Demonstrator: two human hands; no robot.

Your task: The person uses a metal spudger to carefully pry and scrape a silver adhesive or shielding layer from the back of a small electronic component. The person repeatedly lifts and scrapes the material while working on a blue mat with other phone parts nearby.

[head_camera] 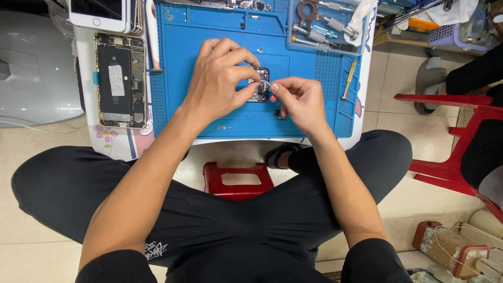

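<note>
My left hand (220, 78) pinches a small dark circuit module (260, 85) on the blue repair mat (209, 112), thumb and fingers closed on its left side. My right hand (298, 99) meets it from the right, fingertips closed on the module's edge; whether a tool sits in them is hidden. A tiny dark part (279, 113) lies on the mat just below my right hand.
An opened phone body (120, 79) with battery lies left of the mat, a white phone (99, 13) above it. A clear tray of tools (325, 26) sits top right, a yellow screwdriver (350, 78) beside it. A red stool (238, 181) stands below; another person sits on a red chair (461, 136) at right.
</note>
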